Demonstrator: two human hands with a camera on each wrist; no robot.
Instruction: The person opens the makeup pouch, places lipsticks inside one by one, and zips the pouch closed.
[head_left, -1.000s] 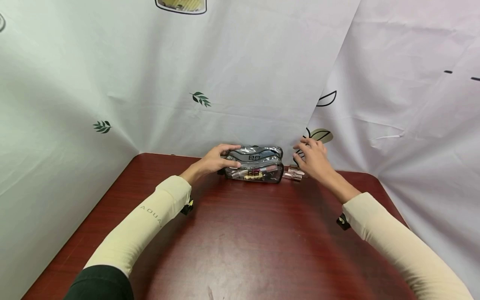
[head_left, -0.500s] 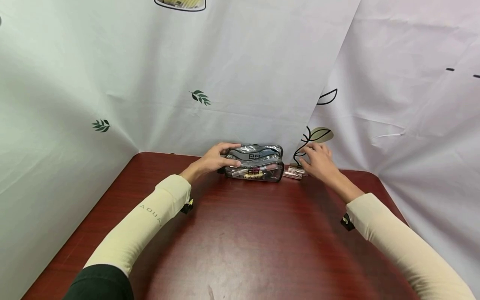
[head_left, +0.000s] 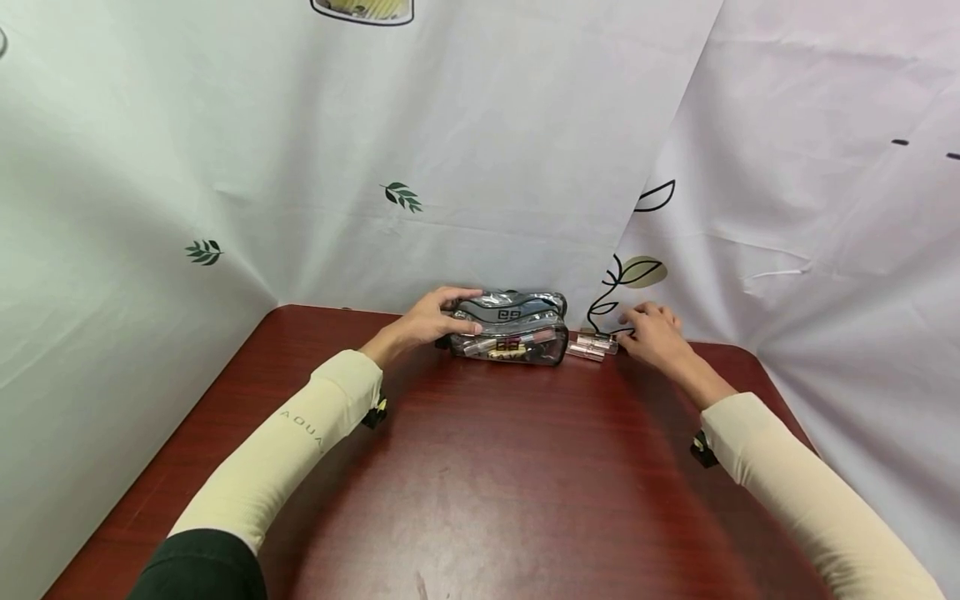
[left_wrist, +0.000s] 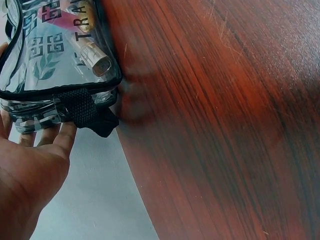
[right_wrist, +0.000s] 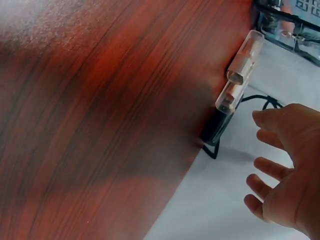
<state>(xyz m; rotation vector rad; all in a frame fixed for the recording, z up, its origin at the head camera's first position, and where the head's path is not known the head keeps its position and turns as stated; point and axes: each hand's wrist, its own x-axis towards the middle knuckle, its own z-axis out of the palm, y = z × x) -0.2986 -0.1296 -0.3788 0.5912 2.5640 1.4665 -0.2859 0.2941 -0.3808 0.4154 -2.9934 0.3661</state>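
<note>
A clear cosmetic bag (head_left: 510, 342) with black trim stands at the table's back edge, makeup tubes showing through its front. At its left end my left hand (head_left: 426, 318) holds it, thumb across the front top and fingers behind. Two clear and rose-gold lipstick tubes (head_left: 588, 346) lie just right of the bag. In the right wrist view, a black tube (right_wrist: 217, 125) lies end to end with them. My right hand (head_left: 658, 335) hovers beside the tubes on their right, fingers loosely bent, apart from them and with nothing in its grasp.
The dark red wooden table (head_left: 480, 467) stretches toward me. A white cloth backdrop (head_left: 510, 167) with printed leaves hangs right behind the bag and tubes. A black strap tab (left_wrist: 85, 107) sticks out from the bag's left end.
My right hand has moved right and lower, from above the tubes to beside them, leaving more of them visible. The left hand and the bag have stayed in place.
</note>
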